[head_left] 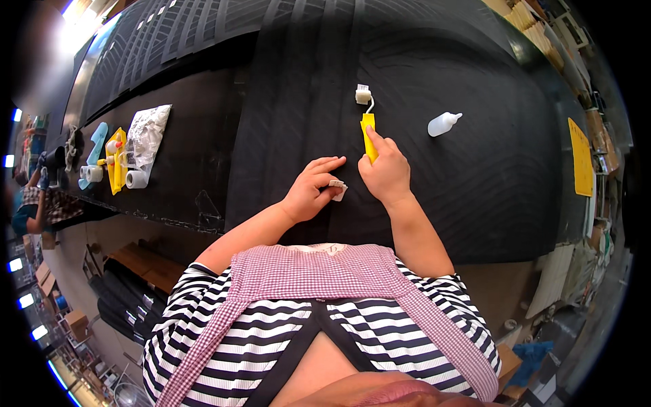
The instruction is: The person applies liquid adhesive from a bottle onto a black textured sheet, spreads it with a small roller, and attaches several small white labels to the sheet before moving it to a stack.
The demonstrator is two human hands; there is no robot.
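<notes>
Your striped shirt [271, 339] sits nearest, facing the black tyre [434, 176]. Your right hand [386, 173] grips the yellow roller [367, 129], head pointing away. Beside it, your left hand [313, 193] pinches a small patch [338, 188] against the rubber.

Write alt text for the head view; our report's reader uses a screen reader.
A person's right hand grips a yellow-handled roller on a black rubber sheet, while the left hand holds a small pale patch. A white squeeze bottle lies nearby.
</notes>
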